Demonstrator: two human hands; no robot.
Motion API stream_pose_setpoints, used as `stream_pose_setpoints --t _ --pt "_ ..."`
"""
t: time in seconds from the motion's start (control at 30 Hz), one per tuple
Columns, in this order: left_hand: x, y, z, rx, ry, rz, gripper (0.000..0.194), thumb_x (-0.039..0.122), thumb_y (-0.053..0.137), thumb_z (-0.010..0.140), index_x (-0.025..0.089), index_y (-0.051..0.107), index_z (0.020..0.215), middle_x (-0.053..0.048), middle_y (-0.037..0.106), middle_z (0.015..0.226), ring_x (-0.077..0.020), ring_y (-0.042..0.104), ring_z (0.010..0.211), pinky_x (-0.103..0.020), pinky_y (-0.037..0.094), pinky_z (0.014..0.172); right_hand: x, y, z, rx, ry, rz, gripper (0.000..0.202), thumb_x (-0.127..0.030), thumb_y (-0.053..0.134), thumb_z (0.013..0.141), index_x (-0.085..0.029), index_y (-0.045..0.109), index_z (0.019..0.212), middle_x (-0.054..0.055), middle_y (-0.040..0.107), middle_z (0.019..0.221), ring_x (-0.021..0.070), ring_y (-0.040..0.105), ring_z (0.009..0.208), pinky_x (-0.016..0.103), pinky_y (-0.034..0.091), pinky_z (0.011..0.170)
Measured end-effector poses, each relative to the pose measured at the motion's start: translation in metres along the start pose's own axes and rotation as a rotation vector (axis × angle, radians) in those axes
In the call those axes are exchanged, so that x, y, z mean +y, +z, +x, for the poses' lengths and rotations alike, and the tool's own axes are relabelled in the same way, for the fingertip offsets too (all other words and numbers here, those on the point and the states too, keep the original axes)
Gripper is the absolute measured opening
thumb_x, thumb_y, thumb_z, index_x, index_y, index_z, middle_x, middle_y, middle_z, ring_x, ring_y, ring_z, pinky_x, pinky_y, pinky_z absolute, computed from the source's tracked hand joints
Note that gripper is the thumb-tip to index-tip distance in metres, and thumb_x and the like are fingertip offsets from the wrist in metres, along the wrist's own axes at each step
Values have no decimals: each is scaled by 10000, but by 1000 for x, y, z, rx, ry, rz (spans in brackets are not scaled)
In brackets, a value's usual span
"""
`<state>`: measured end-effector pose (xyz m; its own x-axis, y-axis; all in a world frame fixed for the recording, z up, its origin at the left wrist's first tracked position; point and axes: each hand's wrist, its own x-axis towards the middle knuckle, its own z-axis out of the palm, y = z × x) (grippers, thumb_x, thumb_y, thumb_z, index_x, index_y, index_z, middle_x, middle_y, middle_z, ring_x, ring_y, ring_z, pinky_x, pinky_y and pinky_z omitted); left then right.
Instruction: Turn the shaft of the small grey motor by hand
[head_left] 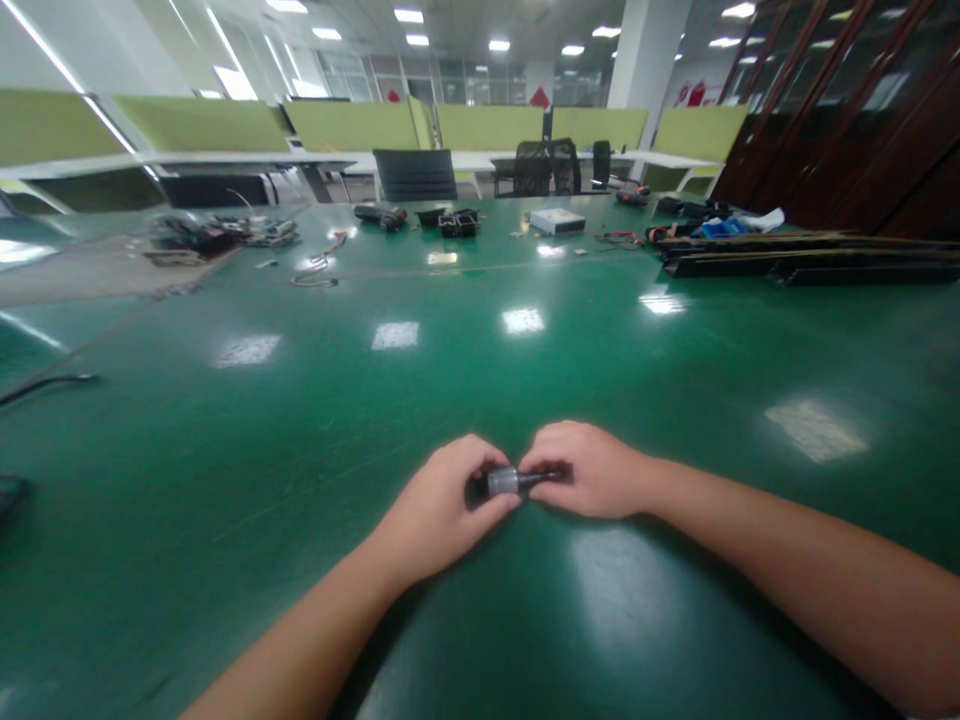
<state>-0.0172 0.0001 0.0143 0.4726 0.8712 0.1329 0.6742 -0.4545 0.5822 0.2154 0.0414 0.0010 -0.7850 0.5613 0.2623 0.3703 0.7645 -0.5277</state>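
Between my two hands, low on the green tabletop (315, 440), lies a small cylindrical part (502, 482) with a grey barrel and a thin dark end pointing right. My left hand (442, 505) is closed round the barrel, thumb in front and fingers behind. The thin dark end is pinched by my right hand (589, 470) between thumb and fingers. Fingers cover some of the part, and its exact kind cannot be made out. Both hands rest at or just over the table surface.
Far back stand a flat silver box (556, 220), black parts (456, 222) and a loose cable (315, 270). Long black strips (810, 260) lie at the back right. Electronic scraps (225, 235) sit back left. A black cable (49, 383) enters at the left edge.
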Motion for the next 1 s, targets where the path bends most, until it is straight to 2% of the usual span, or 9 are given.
stream_pose_setpoints --t 0.27,1.0 --pt "0 -1 0 8 23 -17 173 296 704 828 210 647 968 -32 654 928 -208 613 863 -331 482 786 0 0 0 18 -34 23 161 -249 695 840 -184 709 987 43 690 879 179 617 832 304 449 787" --pt "-2 -2 -1 20 15 -38 182 330 699 840 205 647 962 -41 659 926 -211 615 858 -338 494 786 -1 -2 0 45 -27 34 110 -259 700 832 -169 715 894 31 679 792 158 605 742 274 446 705"
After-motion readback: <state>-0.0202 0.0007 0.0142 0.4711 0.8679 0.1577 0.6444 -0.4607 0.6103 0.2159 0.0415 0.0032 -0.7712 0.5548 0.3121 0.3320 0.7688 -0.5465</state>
